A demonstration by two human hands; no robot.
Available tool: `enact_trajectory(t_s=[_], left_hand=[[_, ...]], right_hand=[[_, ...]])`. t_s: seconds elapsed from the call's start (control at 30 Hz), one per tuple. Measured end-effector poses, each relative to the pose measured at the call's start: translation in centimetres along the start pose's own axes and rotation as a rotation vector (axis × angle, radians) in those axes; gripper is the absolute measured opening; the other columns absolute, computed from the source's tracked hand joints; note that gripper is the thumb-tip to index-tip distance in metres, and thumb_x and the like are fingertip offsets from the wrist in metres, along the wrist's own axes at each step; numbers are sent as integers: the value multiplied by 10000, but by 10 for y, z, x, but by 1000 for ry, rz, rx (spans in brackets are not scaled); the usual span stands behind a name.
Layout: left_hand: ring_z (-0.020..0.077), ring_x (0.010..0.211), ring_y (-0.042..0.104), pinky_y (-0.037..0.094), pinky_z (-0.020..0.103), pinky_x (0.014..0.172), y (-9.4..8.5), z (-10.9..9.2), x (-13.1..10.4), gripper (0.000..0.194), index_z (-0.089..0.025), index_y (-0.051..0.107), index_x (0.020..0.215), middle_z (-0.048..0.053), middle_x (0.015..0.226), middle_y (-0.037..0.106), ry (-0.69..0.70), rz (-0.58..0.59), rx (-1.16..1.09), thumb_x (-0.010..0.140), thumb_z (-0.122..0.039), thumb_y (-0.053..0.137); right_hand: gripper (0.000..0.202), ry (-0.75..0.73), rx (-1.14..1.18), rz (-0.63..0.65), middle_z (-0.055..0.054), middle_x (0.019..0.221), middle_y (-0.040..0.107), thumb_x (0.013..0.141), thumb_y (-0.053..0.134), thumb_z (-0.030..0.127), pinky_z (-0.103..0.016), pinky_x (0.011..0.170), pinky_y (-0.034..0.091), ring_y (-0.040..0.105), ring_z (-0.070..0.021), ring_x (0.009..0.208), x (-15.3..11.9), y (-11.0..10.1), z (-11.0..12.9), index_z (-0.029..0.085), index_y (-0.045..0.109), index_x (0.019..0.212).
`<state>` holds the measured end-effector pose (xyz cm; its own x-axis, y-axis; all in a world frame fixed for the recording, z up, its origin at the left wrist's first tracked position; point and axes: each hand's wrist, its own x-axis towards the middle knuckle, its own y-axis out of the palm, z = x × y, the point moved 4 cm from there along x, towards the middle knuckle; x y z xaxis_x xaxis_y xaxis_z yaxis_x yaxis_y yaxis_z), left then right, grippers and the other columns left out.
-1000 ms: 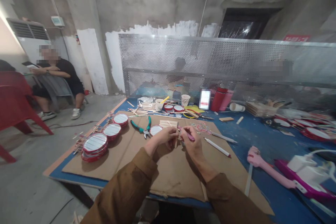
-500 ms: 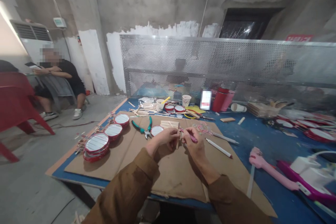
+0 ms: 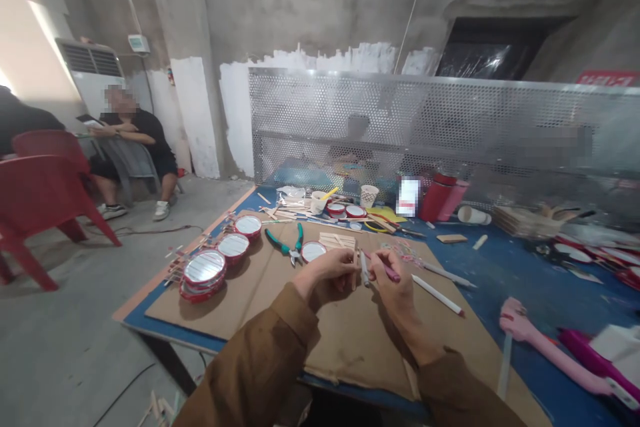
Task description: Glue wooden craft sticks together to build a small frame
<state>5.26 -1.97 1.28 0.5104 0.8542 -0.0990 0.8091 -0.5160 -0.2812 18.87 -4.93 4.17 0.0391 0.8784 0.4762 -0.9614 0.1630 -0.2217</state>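
My left hand [image 3: 336,271] pinches a thin wooden stick [image 3: 355,268] held upright above the cardboard. Close beside it, my right hand [image 3: 393,280] is closed around a pink-purple pen [image 3: 389,271], its tip pointing left toward the stick. A pale grey-white pen [image 3: 365,270] shows between the hands; whether one of them touches it I cannot tell. Just behind my hands lie several flat wooden sticks [image 3: 337,240] side by side. A round red-rimmed disc [image 3: 313,251] rests left of them, near green-handled pliers [image 3: 290,248].
Stacked red-rimmed discs [image 3: 204,268] stand on the left of the cardboard [image 3: 280,320]. A white marker [image 3: 440,295] lies to the right, before a pink hammer-like tool [image 3: 550,347]. Paper cups [image 3: 369,195] and a red bottle [image 3: 438,197] line the perforated screen [image 3: 310,107]. A person sits far left.
The view has swung slightly left, so everything sits further right. A pale pen now shows between my hands. My right hand has moved slightly away from my left, still holding the pink-purple pen.
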Motion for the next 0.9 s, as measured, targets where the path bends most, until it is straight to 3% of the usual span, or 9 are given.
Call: enact_trajectory(t_s=[0.13, 0.27, 0.37, 0.5, 0.6, 0.7, 0.8, 0.9], left_hand=[[72, 369, 473, 419, 182, 412, 1, 2, 2, 97, -155, 496, 840, -47, 514, 515, -39, -14, 23, 873, -242, 466], [71, 354, 464, 405, 178, 394, 1, 5, 3, 134, -174, 456, 816, -58, 507, 499, -33, -46, 17, 885, -289, 465], [70, 357, 465, 397, 172, 384, 0, 6, 2, 146, -178, 461, 829, -60, 517, 498, 2, -55, 7, 871, -314, 494], [65, 392, 485, 401, 163, 397, 0, 3, -2, 183, -168, 489, 841, -39, 555, 541, 31, -28, -23, 821, -325, 580], [66, 389, 484, 408, 172, 404, 0, 0, -4, 218, -167, 480, 813, -38, 545, 544, 12, -36, -48, 803, -341, 611], [74, 388, 493, 416, 182, 412, -2, -1, -4, 241, -167, 472, 796, -43, 518, 533, -10, -53, -68, 796, -355, 624], [86, 396, 517, 427, 193, 420, -2, 1, -3, 288, -161, 486, 788, -33, 519, 549, -46, -24, -68, 787, -406, 637], [88, 389, 526, 430, 198, 419, -3, 5, -1, 368, -159, 495, 772, -29, 529, 562, -77, -1, -58, 761, -491, 652]], right_hand=[[312, 70, 53, -83, 28, 582, 582, 771, 599, 488, -217, 453, 464, 540, -107, 451, 7, -5, 3, 184, 577, 839], [601, 158, 171, -223, 45, 577, 612, 718, 650, 463, -195, 407, 432, 503, -92, 404, 37, -18, 14, 167, 516, 1224], [746, 208, 275, -247, 46, 570, 626, 686, 658, 397, -163, 363, 374, 488, -87, 397, 67, -27, 22, 163, 425, 1355], [635, 210, 359, -276, 64, 521, 596, 652, 666, 386, -154, 350, 355, 476, -79, 373, 80, -28, 25, 156, 527, 1227], [443, 232, 350, -180, 56, 522, 590, 681, 667, 433, -158, 342, 337, 490, -83, 365, 65, -15, 14, 165, 578, 1022], [358, 147, 274, -124, 28, 568, 603, 722, 651, 501, -172, 361, 356, 533, -92, 399, 47, -2, 3, 170, 584, 840], [364, 67, 212, -133, 25, 596, 589, 756, 629, 532, -192, 387, 385, 534, -96, 424, 37, 4, -3, 172, 589, 801], [347, 20, 199, -62, 27, 612, 581, 771, 632, 523, -204, 420, 414, 532, -98, 450, 34, 9, -2, 181, 585, 793]])
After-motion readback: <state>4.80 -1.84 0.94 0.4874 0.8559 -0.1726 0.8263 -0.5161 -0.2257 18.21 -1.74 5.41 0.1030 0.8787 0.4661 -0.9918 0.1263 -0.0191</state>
